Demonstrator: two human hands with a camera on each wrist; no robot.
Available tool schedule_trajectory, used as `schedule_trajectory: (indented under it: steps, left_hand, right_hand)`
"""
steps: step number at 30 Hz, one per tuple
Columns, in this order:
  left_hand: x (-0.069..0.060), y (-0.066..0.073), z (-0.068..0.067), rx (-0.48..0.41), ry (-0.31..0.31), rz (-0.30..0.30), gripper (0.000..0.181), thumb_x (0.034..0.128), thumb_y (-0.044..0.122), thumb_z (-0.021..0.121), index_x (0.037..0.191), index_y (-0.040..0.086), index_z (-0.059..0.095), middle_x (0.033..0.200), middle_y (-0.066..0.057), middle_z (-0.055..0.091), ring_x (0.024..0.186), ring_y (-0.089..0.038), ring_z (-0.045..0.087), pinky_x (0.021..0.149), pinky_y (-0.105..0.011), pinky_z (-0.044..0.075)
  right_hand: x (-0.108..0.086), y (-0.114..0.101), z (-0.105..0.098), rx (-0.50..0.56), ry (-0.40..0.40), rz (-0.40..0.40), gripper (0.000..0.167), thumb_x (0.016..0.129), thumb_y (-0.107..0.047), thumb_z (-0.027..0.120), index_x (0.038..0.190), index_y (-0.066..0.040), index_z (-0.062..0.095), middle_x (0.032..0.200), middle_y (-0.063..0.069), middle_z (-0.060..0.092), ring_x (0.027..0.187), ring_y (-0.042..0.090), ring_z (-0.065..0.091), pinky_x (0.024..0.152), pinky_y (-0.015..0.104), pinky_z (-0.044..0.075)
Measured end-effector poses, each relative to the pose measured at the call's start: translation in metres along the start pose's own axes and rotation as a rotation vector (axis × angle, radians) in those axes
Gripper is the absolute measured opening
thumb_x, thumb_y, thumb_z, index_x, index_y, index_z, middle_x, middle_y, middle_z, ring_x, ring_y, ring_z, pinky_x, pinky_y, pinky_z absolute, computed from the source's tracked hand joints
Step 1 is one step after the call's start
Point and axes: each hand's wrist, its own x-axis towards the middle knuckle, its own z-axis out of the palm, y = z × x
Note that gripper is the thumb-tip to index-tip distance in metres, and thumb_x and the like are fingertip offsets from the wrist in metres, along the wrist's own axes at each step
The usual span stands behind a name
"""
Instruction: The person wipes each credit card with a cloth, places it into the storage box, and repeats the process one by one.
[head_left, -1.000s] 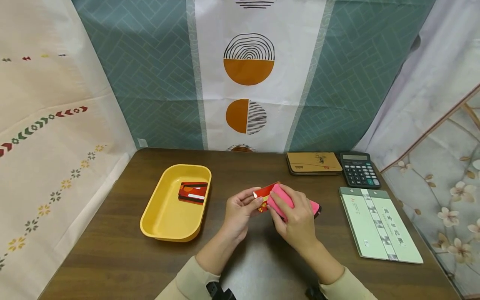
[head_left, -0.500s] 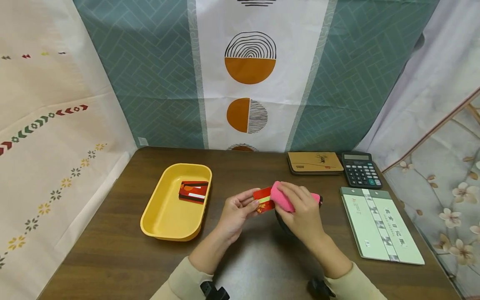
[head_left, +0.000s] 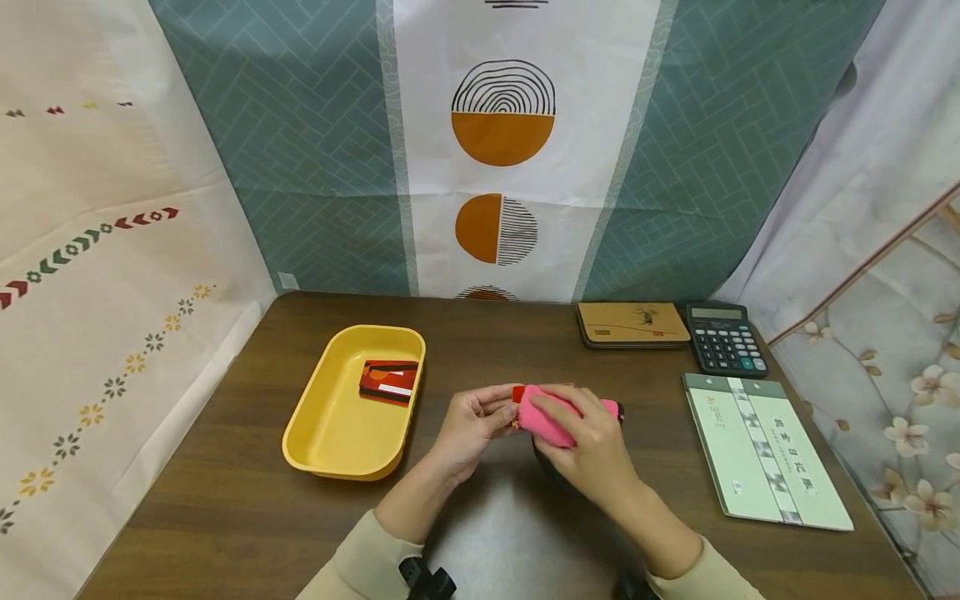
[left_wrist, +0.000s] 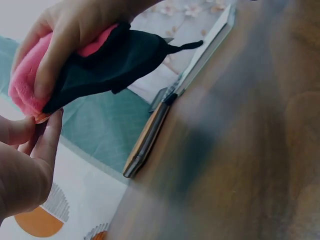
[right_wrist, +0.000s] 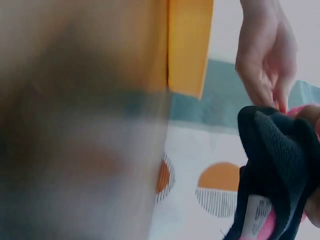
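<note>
In the head view my left hand (head_left: 467, 427) pinches the left end of a red card (head_left: 517, 392) between thumb and fingers. My right hand (head_left: 603, 446) grips a pink cloth (head_left: 543, 419) folded over the card, so only a narrow strip of red shows. The left wrist view shows the cloth's dark underside (left_wrist: 110, 65) hanging below the right hand, while the left fingertips touch its pink edge. A white label (right_wrist: 256, 216) is sewn on the cloth in the right wrist view.
A yellow tray (head_left: 341, 433) on the left holds red cards (head_left: 388, 382). At the right are a tan-covered notebook or case (head_left: 633, 323), a black calculator (head_left: 726, 340) and a pale green pad (head_left: 765, 454). A patterned cloth hangs behind the brown table (head_left: 217, 492).
The card first tilts, then levels. The right hand slides the pink cloth left along it, covering most of the red face that showed half a second ago.
</note>
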Motion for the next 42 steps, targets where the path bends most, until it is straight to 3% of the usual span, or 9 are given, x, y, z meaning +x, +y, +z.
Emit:
schedule_trajectory:
  steps: [6,11,15,18,21,24,27,37,42]
  left_hand:
    - [-0.001,-0.001,-0.004,0.048,-0.035,-0.022,0.035,0.0974,-0.005,0.061,0.131,-0.013,0.059,0.117,-0.025,0.070,0.091,-0.015,0.071,0.080,-0.031,0.062]
    - [-0.001,-0.001,-0.004,0.061,-0.155,0.014,0.036,0.0991,-0.006,0.057,0.134,-0.014,0.055,0.124,-0.027,0.066,0.096,-0.012,0.071,0.084,-0.034,0.061]
    - [-0.002,0.000,-0.003,0.050,-0.210,0.037,0.037,0.0994,-0.007,0.056,0.136,-0.015,0.054,0.126,-0.027,0.065,0.100,-0.013,0.070,0.086,-0.036,0.060]
    - [-0.003,0.002,-0.003,0.047,-0.190,0.045,0.038,0.0982,-0.009,0.056,0.136,-0.013,0.055,0.126,-0.028,0.065,0.098,-0.014,0.071,0.085,-0.036,0.060]
    - [-0.004,0.003,-0.003,0.047,-0.167,0.044,0.038,0.0979,-0.010,0.057,0.136,-0.014,0.055,0.125,-0.029,0.064,0.095,-0.014,0.072,0.084,-0.035,0.060]
    - [-0.005,0.004,-0.001,0.026,-0.141,0.027,0.039,0.0978,-0.009,0.058,0.136,-0.015,0.053,0.125,-0.029,0.064,0.094,-0.013,0.072,0.083,-0.035,0.061]
    - [-0.006,0.005,0.002,-0.002,-0.106,0.022,0.040,0.0977,-0.009,0.058,0.136,-0.015,0.053,0.126,-0.030,0.064,0.094,-0.015,0.072,0.082,-0.035,0.061]
    - [-0.007,0.007,0.010,-0.079,0.039,0.012,0.039,0.0959,-0.008,0.061,0.135,-0.012,0.056,0.127,-0.026,0.065,0.099,-0.019,0.070,0.078,-0.030,0.061]
    - [-0.005,0.002,0.016,-0.128,0.028,0.038,0.040,0.0976,-0.008,0.059,0.136,-0.015,0.053,0.127,-0.026,0.065,0.097,-0.013,0.071,0.079,-0.028,0.061]
  right_hand:
    - [-0.002,0.005,-0.006,0.011,0.012,0.000,0.047,0.071,-0.007,0.087,0.116,-0.006,0.074,0.116,0.011,0.070,0.094,0.026,0.065,0.073,0.039,0.059]
    - [0.002,0.007,-0.008,0.071,-0.090,-0.153,0.034,0.087,-0.016,0.078,0.119,-0.007,0.073,0.117,0.011,0.070,0.097,0.025,0.065,0.077,0.038,0.057]
    - [0.010,0.008,-0.010,0.091,-0.126,-0.195,0.039,0.082,-0.013,0.081,0.120,-0.007,0.073,0.118,0.009,0.070,0.098,0.024,0.065,0.080,0.039,0.056]
    - [0.012,0.008,-0.013,0.099,-0.167,-0.211,0.050,0.071,-0.008,0.087,0.119,-0.008,0.074,0.117,0.007,0.071,0.097,0.022,0.065,0.079,0.036,0.057]
    - [0.013,0.009,-0.014,0.103,-0.167,-0.210,0.043,0.077,-0.012,0.084,0.119,-0.007,0.074,0.115,0.007,0.071,0.096,0.022,0.065,0.079,0.036,0.057]
    - [0.013,0.010,-0.014,0.069,-0.085,-0.187,0.031,0.093,-0.024,0.073,0.118,-0.006,0.074,0.115,0.009,0.071,0.095,0.025,0.065,0.079,0.039,0.057]
    - [0.010,0.010,-0.011,0.018,-0.015,-0.180,0.039,0.100,-0.038,0.063,0.120,-0.005,0.073,0.118,0.013,0.069,0.095,0.028,0.065,0.079,0.042,0.056]
    - [0.003,0.013,-0.007,-0.091,0.165,-0.059,0.046,0.099,-0.045,0.062,0.118,-0.004,0.075,0.116,0.013,0.071,0.091,0.029,0.067,0.082,0.040,0.060]
    - [0.001,0.002,0.006,-0.052,0.215,-0.117,0.038,0.098,-0.035,0.066,0.115,-0.003,0.075,0.113,0.015,0.072,0.088,0.030,0.068,0.075,0.043,0.059]
